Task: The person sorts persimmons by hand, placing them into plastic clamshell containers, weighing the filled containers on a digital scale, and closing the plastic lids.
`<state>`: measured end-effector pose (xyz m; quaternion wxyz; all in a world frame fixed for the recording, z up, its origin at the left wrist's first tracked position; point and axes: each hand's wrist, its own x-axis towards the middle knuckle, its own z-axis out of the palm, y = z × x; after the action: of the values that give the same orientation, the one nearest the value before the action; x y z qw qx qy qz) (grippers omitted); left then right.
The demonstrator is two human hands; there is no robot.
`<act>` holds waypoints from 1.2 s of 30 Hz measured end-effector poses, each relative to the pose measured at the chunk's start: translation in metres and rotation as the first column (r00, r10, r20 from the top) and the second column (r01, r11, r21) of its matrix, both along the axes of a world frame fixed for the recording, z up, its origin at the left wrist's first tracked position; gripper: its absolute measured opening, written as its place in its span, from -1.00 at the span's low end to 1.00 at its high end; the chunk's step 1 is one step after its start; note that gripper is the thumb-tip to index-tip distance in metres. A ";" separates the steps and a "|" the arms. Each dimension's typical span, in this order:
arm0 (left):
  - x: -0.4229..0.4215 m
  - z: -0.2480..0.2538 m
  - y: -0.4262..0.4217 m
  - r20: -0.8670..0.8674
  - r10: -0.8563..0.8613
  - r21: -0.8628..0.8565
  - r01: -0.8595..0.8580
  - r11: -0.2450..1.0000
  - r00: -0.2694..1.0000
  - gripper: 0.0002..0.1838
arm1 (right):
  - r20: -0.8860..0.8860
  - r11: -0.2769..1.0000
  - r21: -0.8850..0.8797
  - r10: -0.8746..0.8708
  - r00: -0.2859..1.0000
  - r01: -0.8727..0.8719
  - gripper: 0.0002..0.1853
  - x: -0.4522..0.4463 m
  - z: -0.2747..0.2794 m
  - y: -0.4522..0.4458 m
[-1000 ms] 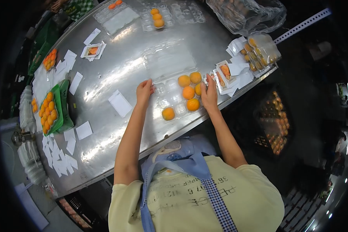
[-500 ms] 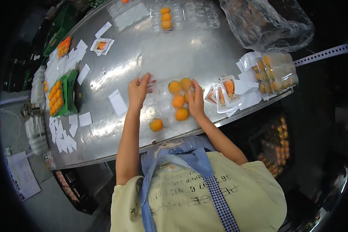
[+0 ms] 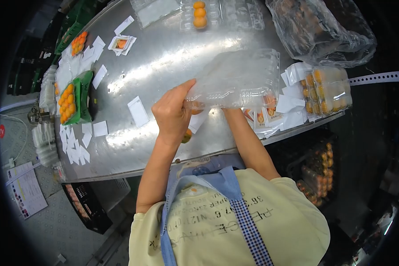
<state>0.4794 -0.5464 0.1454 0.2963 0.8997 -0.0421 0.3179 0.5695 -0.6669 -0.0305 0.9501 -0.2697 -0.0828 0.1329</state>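
My left hand (image 3: 172,111) grips the left edge of a clear plastic clamshell box (image 3: 235,77), its fingers wrapped round the rim. The cloudy box is tilted up over the table. Behind it my right hand is hidden; only the wrist and forearm (image 3: 248,135) show, reaching under the box. An orange fruit (image 3: 194,107) shows at the box's lower left edge beside my left hand. Another orange fruit (image 3: 186,135) rests on the table, partly covered by my left wrist. A white slip (image 3: 199,119) lies between my forearms.
Picture cards (image 3: 270,119) and filled fruit boxes (image 3: 326,91) stand at the right. A large plastic bag (image 3: 319,35) lies beyond. At the back is a box with orange fruits (image 3: 200,13). A green tray of fruit (image 3: 82,99) and white slips (image 3: 75,148) are at the left.
The clamshell box has tilted up and swung right, now hiding my right hand and most of the fruits. My left hand has moved right and closed round its edge.
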 end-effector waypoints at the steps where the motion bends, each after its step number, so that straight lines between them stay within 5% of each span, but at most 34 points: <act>1: 0.000 0.007 0.001 -0.058 0.026 0.021 -0.025 0.999 0.998 -0.57 | -0.052 0.998 -0.004 -0.062 0.997 0.062 -0.47 -0.003 0.002 0.001; 2: 0.002 0.010 0.002 -0.039 0.025 0.004 -0.025 1.000 0.999 -0.57 | -0.103 0.992 -0.012 -0.124 0.987 0.123 -0.47 -0.007 0.005 0.002; 4: 0.010 0.013 0.006 0.002 0.026 -0.026 -0.026 0.999 1.000 -0.56 | -0.513 0.970 0.229 0.049 0.857 0.082 -0.46 -0.005 0.022 -0.014; 8: 0.012 0.018 0.008 0.039 -0.030 0.040 0.029 0.999 0.999 -0.59 | -0.263 0.996 0.083 0.000 0.965 0.023 -0.48 -0.002 0.011 -0.017; 16: 0.012 0.021 0.015 0.128 -0.106 0.085 0.095 0.992 0.986 -0.57 | -0.073 0.944 -0.330 -0.001 0.997 -0.023 -0.51 -0.015 -0.002 -0.032; 19: 0.006 0.020 0.029 0.107 -0.012 0.042 0.008 0.999 0.994 -0.54 | 0.091 0.788 -0.615 0.034 0.995 0.029 -0.52 -0.018 -0.010 -0.041; 22: -0.005 0.018 0.057 0.167 0.144 -0.025 -0.142 0.990 0.975 -0.58 | 0.280 0.478 -0.854 0.087 0.956 0.207 -0.53 -0.016 -0.005 -0.059; 24: -0.019 0.011 0.088 0.111 0.309 -0.317 -0.261 0.912 0.944 -0.74 | 0.332 0.292 -0.910 0.086 0.939 0.294 -0.52 -0.018 0.014 -0.073; 26: -0.025 0.014 0.103 0.166 0.362 -0.644 -0.177 0.744 0.917 -0.82 | 0.209 0.090 -0.977 0.274 0.939 0.191 -0.34 -0.042 0.051 -0.089; 27: -0.037 0.016 0.119 0.097 0.446 -0.636 -0.289 0.715 0.890 -0.76 | 0.135 -0.021 -0.988 0.356 0.925 0.152 -0.23 -0.058 0.064 -0.095; 30: -0.075 0.012 0.157 0.011 0.559 -0.761 -0.355 0.542 0.829 -0.64 | 0.187 -0.127 -0.953 0.468 0.864 0.276 -0.12 -0.105 0.058 -0.099; 36: -0.158 -0.005 0.198 -0.099 0.732 -0.904 -0.369 0.217 0.674 -0.52 | 0.314 -0.108 -0.888 0.568 0.760 0.448 -0.14 -0.112 0.050 -0.055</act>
<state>0.3209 -0.3487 0.1407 0.5612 0.4910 0.4033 0.5305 0.4574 -0.7217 0.0198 0.3094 -0.9012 -0.2881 0.0954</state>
